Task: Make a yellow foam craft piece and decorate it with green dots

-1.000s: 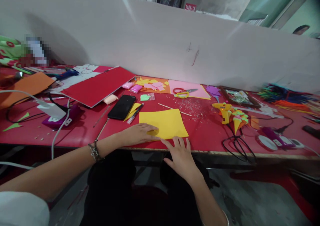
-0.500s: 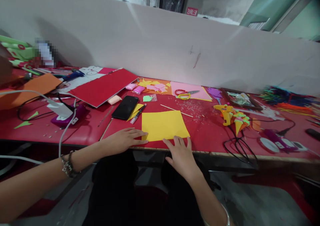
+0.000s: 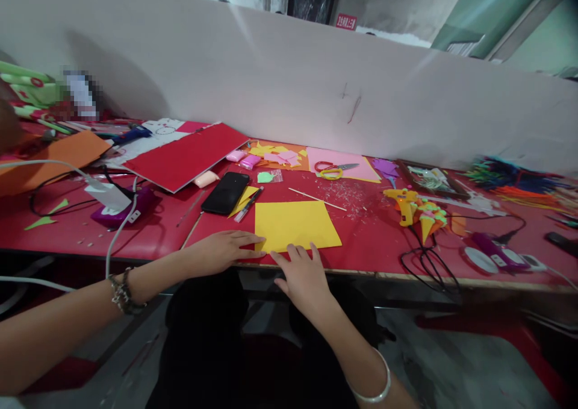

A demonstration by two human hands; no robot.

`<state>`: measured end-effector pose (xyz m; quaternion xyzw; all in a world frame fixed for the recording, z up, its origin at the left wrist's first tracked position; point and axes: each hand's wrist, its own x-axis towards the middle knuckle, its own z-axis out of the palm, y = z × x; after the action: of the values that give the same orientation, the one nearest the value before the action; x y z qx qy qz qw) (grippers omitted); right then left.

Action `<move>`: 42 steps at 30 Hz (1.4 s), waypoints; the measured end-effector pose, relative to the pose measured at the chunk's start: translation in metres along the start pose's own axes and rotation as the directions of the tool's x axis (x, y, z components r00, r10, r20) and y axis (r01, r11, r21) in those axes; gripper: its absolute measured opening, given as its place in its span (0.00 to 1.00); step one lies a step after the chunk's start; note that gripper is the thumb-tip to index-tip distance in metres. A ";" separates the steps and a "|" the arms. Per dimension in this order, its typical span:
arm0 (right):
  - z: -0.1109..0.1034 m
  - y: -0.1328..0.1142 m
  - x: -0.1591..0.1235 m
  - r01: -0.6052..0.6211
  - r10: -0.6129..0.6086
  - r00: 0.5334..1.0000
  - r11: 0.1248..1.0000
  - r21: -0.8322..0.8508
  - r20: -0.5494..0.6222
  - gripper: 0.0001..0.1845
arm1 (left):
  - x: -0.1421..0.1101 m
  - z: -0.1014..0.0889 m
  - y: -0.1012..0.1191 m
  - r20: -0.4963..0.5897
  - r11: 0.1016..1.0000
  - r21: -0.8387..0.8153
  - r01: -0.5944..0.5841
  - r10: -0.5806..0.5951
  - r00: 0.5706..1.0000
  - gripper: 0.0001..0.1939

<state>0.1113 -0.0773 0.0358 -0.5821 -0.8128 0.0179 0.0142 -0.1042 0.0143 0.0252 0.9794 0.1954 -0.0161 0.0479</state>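
A yellow sheet of paper or thin foam [image 3: 298, 222] lies flat at the front edge of the red table [image 3: 361, 246]. My left hand [image 3: 221, 251] rests with outstretched fingers, their tips on the sheet's lower left corner. Along the sheet's near edge, my right hand [image 3: 301, 273] has its fingers spread, the fingertips touching the yellow surface. Neither hand grips anything. Just beyond the sheet is a thin wooden stick [image 3: 317, 199]. To its left are a pen [image 3: 248, 204], a smaller yellow piece [image 3: 246, 199] and a black phone [image 3: 226, 193].
Scissors [image 3: 334, 169] lie on pink sheets [image 3: 361, 162] at the back. On the right are a yellow glue gun [image 3: 404, 205] with a looped black cord and a purple power strip [image 3: 497, 252]. A red board [image 3: 189, 156] and another purple socket block [image 3: 124, 210] sit left.
My right hand has slid left along the near edge of the yellow sheet, closer to my left hand. The left hand and the sheet stay nearly in place.
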 end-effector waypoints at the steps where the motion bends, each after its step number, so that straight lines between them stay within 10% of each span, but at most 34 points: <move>1: -0.001 0.002 -0.001 -0.002 0.002 1.000 1.000 0.006 0.010 0.26 | -0.001 0.000 0.000 0.007 1.000 0.002 -0.001 0.001 1.000 0.30; 23: -0.013 0.071 -0.031 -0.225 0.221 0.974 0.963 -0.150 -0.047 0.21 | -0.005 0.002 0.003 0.016 1.000 -0.012 0.026 -0.026 1.000 0.31; 42: -0.006 0.079 -0.038 -0.357 0.363 0.932 0.903 -0.239 -0.020 0.19 | -0.014 0.007 0.020 -0.145 0.991 -0.008 0.132 -0.132 0.981 0.21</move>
<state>0.1988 -0.0874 0.0380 -0.7191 -0.6879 -0.0703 -0.0694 -0.1090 -0.0104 0.0209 0.9629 0.2631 0.0518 0.0314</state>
